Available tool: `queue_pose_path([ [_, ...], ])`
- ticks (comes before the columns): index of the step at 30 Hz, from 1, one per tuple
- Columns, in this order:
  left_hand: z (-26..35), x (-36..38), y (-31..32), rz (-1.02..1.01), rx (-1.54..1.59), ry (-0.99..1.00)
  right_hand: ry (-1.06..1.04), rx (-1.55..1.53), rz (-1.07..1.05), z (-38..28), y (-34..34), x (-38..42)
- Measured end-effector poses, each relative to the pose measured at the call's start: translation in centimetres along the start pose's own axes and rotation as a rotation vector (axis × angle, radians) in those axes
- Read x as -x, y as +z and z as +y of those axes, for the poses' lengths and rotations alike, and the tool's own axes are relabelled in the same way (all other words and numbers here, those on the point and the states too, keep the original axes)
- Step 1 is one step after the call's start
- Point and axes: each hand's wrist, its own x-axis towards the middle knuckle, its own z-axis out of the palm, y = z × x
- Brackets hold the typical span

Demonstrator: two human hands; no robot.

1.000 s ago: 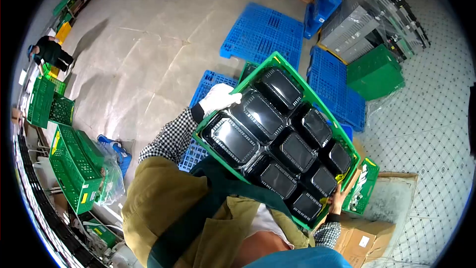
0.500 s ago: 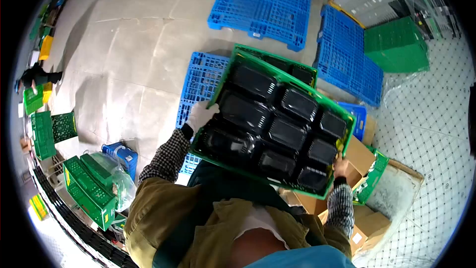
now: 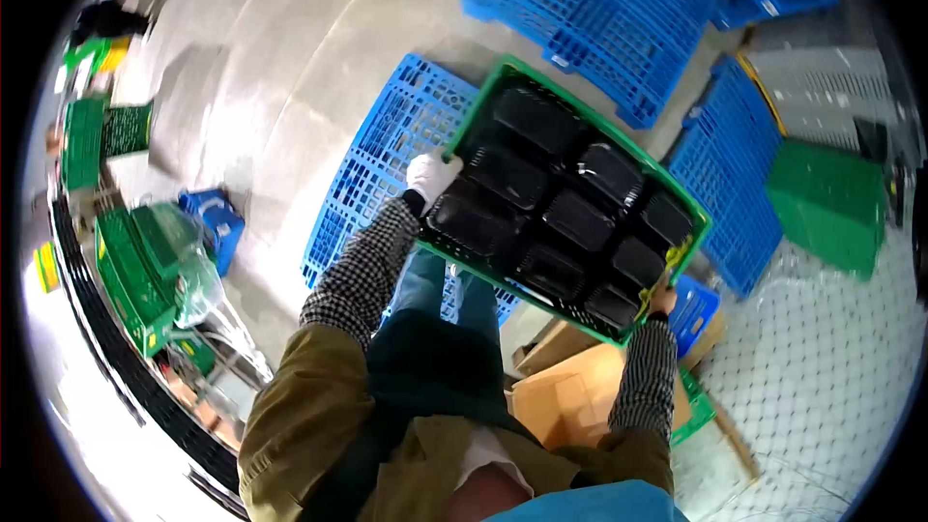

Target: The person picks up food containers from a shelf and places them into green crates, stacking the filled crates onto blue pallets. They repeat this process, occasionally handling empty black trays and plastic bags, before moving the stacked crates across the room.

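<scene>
A green crate (image 3: 619,140) is held out in front of my body, tilted in view with its right end nearer to me. Rows of black plastic food containers (image 3: 578,218) fill it. My left hand (image 3: 432,178), in a white glove, is closed around the crate's left end. At the opposite end my right hand (image 3: 663,298) grips the rim, its fingers partly hidden. Something yellow (image 3: 646,302) shows at the rim beside that hand. Below the crate's left side lies a blue pallet (image 3: 362,169).
More blue pallets (image 3: 604,14) lie ahead and to the right. An opened cardboard box (image 3: 565,391) stands below the crate, near my right arm. Green crates (image 3: 130,275) and a blue crate (image 3: 215,227) are at the left. Another person (image 3: 106,24) is at far left.
The view has turned, and the crate now sits farther up and right, away from my body. More of the blue pallet and my legs show. Both hands still hold the crate.
</scene>
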Motion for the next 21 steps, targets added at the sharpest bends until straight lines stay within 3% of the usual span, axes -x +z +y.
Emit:
queue_pose_path([
  [1,0.6,-0.4,-0.4,0.025,0.024,0.038,-0.022,-0.011,-0.001,2.1,0.9,-1.6],
  [2,0.1,0.5,-0.4,0.034,0.048,0.069,-0.034,0.063,0.015,-1.3,-1.3,1.3],
  [3,-0.8,1.9,-0.1,0.125,0.114,0.163,-0.237,0.209,0.005,-2.1,-3.1,3.3],
  [4,-1.5,2.5,-0.3,0.242,0.176,0.270,-0.208,0.059,-0.004,-0.9,-2.9,3.7],
  [5,-1.1,4.4,-1.7,0.151,0.134,0.121,-0.097,-0.074,-0.155,-0.4,-3.4,4.3],
  [6,-1.9,5.9,-2.2,0.149,0.083,0.077,-0.168,0.010,-0.117,4.3,-2.0,2.5],
  [7,-2.9,7.6,-2.2,0.177,0.092,0.049,-0.602,0.880,-0.238,7.0,-2.8,1.7],
  [8,-4.0,9.0,-2.0,0.202,0.099,0.027,-0.230,0.188,-0.316,9.5,-2.2,1.1],
  [9,-5.8,9.8,-0.3,0.217,0.193,0.006,-0.061,0.132,-0.295,7.4,-2.1,2.7],
  [12,-7.8,10.5,3.7,0.240,0.533,-0.086,0.140,-0.046,-0.343,3.5,-2.2,5.4],
  [13,-7.5,9.9,3.8,0.236,0.524,-0.063,0.354,0.151,-0.236,3.3,-1.7,4.7],
  [16,-8.3,10.5,4.1,0.198,0.475,-0.082,0.674,0.288,-0.163,-0.9,-2.6,5.8],
  [20,-8.4,9.7,3.3,0.192,0.445,-0.064,0.520,0.288,-0.280,-1.3,-3.1,7.5],
  [21,-8.5,9.4,3.0,0.205,0.418,-0.058,0.499,0.139,-0.327,-1.0,-3.2,8.1],
])
